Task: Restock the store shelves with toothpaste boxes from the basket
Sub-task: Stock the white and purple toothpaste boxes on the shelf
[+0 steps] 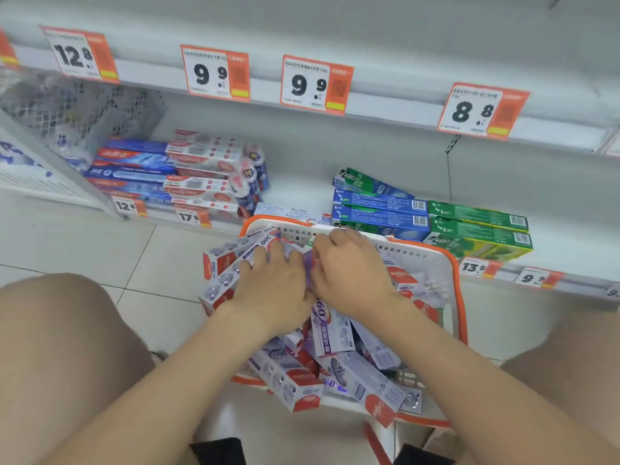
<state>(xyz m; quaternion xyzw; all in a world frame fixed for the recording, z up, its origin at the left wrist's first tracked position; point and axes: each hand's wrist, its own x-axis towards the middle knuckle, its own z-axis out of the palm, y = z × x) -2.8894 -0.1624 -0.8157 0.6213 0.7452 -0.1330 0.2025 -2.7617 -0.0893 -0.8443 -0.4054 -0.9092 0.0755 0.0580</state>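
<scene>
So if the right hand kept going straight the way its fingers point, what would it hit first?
Most likely the far wall of the basket, just beyond the fingertips of the right hand. Behind it lie blue toothpaste boxes on the bottom shelf, though depth is hard to judge here.

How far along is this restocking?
Done: the bottom shelf holds red-and-blue boxes at left and blue and green boxes at right. In hand: left hand and right hand grip purple-and-white boxes in the basket. To do: the basket looks full; the shelf's middle is mostly bare.
</scene>
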